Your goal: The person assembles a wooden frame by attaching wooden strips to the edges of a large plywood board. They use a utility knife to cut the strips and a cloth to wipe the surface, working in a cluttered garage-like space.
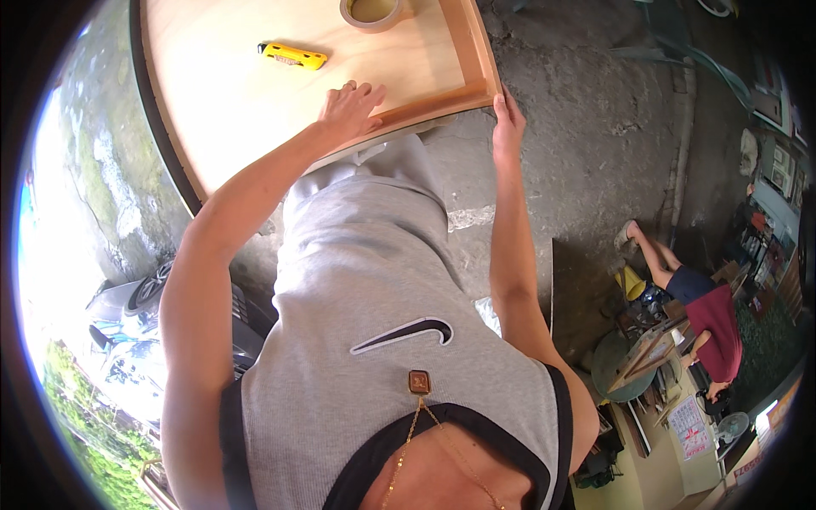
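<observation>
A pale wooden panel [238,93] with a dark outer edge lies in front of me, brown strips [463,51] running along its right and near sides. My left hand [347,112] rests over the near edge, fingers apart, touching the panel beside the brown strip. At the near right corner my right hand [507,126] grips the panel's edge; its thumb shows along the side and the other fingers are mostly hidden. A yellow and black utility knife [292,57] lies on the panel beyond my left hand. Farther off, a roll of brown tape [371,14] sits on it, partly cut off by the view.
Grey concrete floor [586,127] spreads to the right. Another person [714,323] is bent over a cluttered bench at the far right, near a yellow container [630,282] and a round green container [620,365]. A vehicle [127,314] stands at the left.
</observation>
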Tool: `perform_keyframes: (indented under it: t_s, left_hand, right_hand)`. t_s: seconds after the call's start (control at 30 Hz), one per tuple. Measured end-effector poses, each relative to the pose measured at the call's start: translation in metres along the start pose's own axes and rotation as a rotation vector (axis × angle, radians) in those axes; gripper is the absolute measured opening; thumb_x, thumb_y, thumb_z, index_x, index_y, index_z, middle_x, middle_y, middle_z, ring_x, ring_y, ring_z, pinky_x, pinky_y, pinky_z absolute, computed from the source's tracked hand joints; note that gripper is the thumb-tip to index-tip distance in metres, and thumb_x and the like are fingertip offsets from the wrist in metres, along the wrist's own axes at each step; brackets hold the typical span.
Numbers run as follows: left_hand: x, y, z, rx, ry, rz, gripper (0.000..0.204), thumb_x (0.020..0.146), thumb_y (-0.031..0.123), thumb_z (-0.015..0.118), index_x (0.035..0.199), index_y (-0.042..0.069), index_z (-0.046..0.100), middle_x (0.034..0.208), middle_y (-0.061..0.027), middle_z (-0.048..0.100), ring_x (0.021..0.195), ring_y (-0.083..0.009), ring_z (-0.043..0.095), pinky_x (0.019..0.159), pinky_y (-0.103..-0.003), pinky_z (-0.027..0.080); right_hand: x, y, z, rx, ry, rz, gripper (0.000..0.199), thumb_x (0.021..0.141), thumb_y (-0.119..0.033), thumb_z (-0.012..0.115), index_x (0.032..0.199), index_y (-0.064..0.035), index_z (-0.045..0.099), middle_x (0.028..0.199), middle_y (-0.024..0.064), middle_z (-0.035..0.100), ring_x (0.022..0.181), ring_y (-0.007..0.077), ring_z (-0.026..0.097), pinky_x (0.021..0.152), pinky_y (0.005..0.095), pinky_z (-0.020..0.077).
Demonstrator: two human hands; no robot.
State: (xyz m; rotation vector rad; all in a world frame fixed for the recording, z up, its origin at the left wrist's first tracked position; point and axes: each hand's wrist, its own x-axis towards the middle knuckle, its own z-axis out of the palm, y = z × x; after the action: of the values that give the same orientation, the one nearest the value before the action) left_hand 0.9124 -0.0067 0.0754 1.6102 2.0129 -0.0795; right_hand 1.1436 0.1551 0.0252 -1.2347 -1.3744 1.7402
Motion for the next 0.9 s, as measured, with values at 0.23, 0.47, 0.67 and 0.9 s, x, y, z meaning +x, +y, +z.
perform_keyframes:
  t_s: [0.23,0.47,0.67,0.9]
  left_hand:
    - [-0.002,-0.007,-0.001,-0.054,-0.093,0.043,0.033,0.08,0.027,0.067,0.105,0.014,0.05,0.104,-0.0039,0.056,0.103,-0.0263,0.052,0.074,-0.044,0.048]
    - [-0.006,-0.017,0.01,0.043,0.001,0.138,0.032,0.083,0.029,0.063,0.11,0.016,0.051,0.109,-0.0046,0.053,0.105,-0.0265,0.05,0.076,-0.044,0.047]
    - [-0.018,-0.023,0.012,0.016,0.061,0.124,0.04,0.083,0.028,0.064,0.119,0.019,0.05,0.112,-0.0043,0.053,0.107,-0.0266,0.049,0.081,-0.044,0.046]
    - [-0.049,-0.046,0.006,0.076,-0.049,0.052,0.053,0.08,0.027,0.067,0.128,0.023,0.044,0.119,-0.0058,0.049,0.109,-0.0261,0.048,0.079,-0.043,0.047]
  right_hand:
    - [-0.005,-0.012,0.0,-0.075,-0.032,0.019,0.048,0.094,-0.026,0.054,0.128,0.0068,0.048,0.126,0.0142,0.054,0.116,0.0184,0.049,0.101,0.029,0.0342]
    - [-0.004,-0.003,0.001,-0.025,0.002,0.028,0.048,0.094,-0.026,0.054,0.128,0.0069,0.047,0.126,0.0153,0.054,0.117,0.0193,0.049,0.101,0.0304,0.0349]
    - [0.0,-0.004,-0.001,-0.103,-0.012,-0.005,0.046,0.093,-0.023,0.054,0.128,0.0066,0.048,0.126,0.014,0.054,0.116,0.0183,0.05,0.101,0.0298,0.0349]
    - [0.0,-0.002,-0.001,-0.038,0.019,0.032,0.045,0.093,-0.022,0.054,0.128,0.0059,0.048,0.127,0.013,0.054,0.117,0.0173,0.048,0.102,0.0292,0.0337]
